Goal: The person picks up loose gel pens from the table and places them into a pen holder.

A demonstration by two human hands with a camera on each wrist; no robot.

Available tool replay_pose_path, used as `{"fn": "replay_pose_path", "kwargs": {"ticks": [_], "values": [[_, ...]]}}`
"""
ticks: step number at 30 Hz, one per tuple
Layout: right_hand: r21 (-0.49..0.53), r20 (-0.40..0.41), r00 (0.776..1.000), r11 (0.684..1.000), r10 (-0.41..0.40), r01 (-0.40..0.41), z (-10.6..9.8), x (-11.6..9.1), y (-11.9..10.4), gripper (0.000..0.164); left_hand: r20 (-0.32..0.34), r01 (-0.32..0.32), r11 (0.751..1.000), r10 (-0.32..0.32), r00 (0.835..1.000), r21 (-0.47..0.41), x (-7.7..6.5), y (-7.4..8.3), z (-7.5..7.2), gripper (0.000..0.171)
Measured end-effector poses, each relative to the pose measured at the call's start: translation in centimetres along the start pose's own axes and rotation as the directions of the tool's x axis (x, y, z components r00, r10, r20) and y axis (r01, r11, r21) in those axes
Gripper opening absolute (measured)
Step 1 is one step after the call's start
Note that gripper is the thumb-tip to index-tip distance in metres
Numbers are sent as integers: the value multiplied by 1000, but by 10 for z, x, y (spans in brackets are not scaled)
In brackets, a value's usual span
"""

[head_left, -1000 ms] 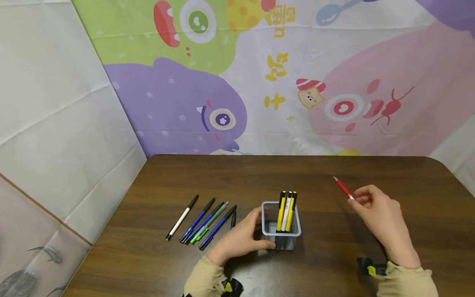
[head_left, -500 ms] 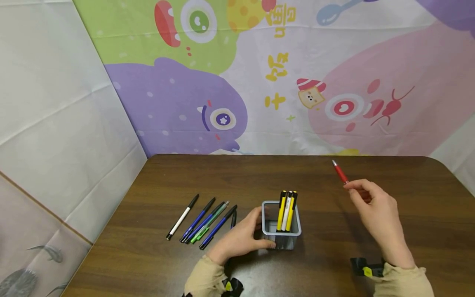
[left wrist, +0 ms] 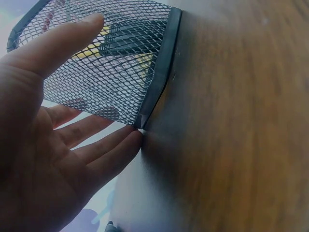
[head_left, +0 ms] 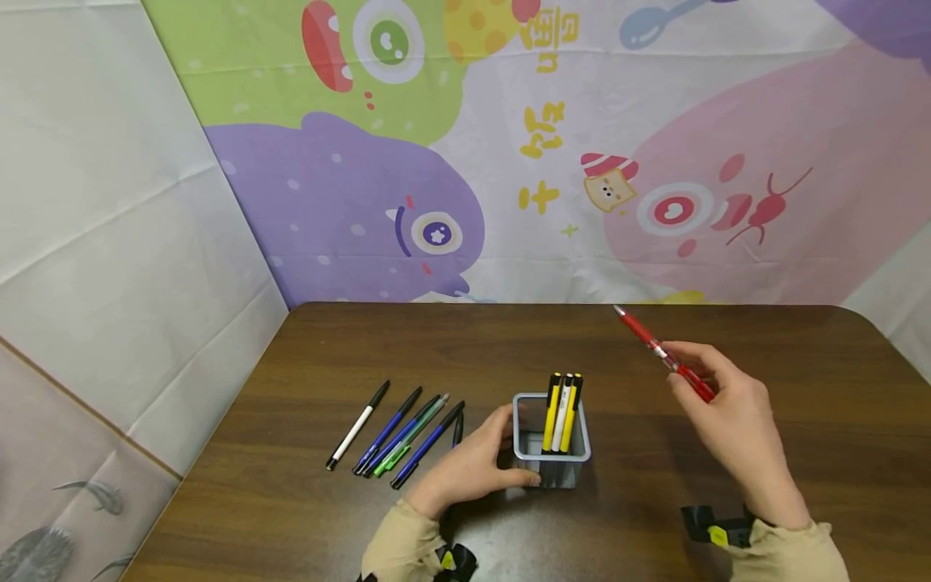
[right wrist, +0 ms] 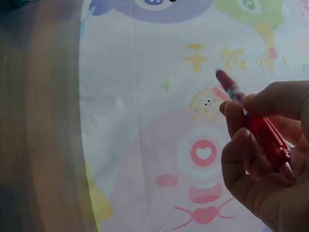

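A red pen (head_left: 642, 331) with a silver tip is pinched between thumb and fingers of my right hand (head_left: 730, 416), raised over the right part of the table. Its tip points up and to the left; in the right wrist view the red pen (right wrist: 268, 140) crosses the palm. My left hand (head_left: 469, 462) holds a square mesh pen holder (head_left: 558, 475), thumb against the near side and fingers around the left and far side. Two yellow pens (head_left: 549, 420) and a white pen (head_left: 562, 420) stand in the holder. The left wrist view shows the mesh wall (left wrist: 96, 72) beside the thumb.
Left of the left hand lie a white pen (head_left: 358, 430), blue pens (head_left: 388, 428) and a green pen (head_left: 425, 432). A black pen (head_left: 457, 427) is partly hidden by that hand. The brown table (head_left: 465, 339) meets a cartoon-printed cloth (head_left: 364, 186) behind.
The right hand has risen and moved slightly left with the red pen. More of the pen now shows, and it slants further left. The left hand and pen holder stay put.
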State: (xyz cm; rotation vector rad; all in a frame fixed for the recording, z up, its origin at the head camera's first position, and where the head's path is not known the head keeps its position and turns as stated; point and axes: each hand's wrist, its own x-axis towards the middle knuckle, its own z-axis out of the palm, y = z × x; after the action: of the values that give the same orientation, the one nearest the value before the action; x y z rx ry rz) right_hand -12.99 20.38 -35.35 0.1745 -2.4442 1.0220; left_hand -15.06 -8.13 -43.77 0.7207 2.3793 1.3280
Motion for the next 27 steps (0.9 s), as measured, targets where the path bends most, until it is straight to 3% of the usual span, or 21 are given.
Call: {"fn": "replay_pose_path", "kwargs": {"ticks": [9, 16, 22, 27], "values": [[52, -78, 996, 997, -50, 54, -4, 0, -10, 32, 1, 6, 1000, -6, 1000, 0, 0, 0, 0, 83], [183, 19, 995, 979, -96, 91, -3, 1, -11, 32, 1, 9, 1000, -9, 1000, -2, 0, 1, 0, 83], [318, 129, 966, 932, -224, 174, -3, 2, -12, 38, -3, 12, 1000, -12, 1000, 0, 0, 1, -1, 83], [333, 122, 966, 926, -230, 178, -1, 2, -13, 38, -5, 14, 1000, -14, 1000, 8, 0, 1, -1, 83]]}}
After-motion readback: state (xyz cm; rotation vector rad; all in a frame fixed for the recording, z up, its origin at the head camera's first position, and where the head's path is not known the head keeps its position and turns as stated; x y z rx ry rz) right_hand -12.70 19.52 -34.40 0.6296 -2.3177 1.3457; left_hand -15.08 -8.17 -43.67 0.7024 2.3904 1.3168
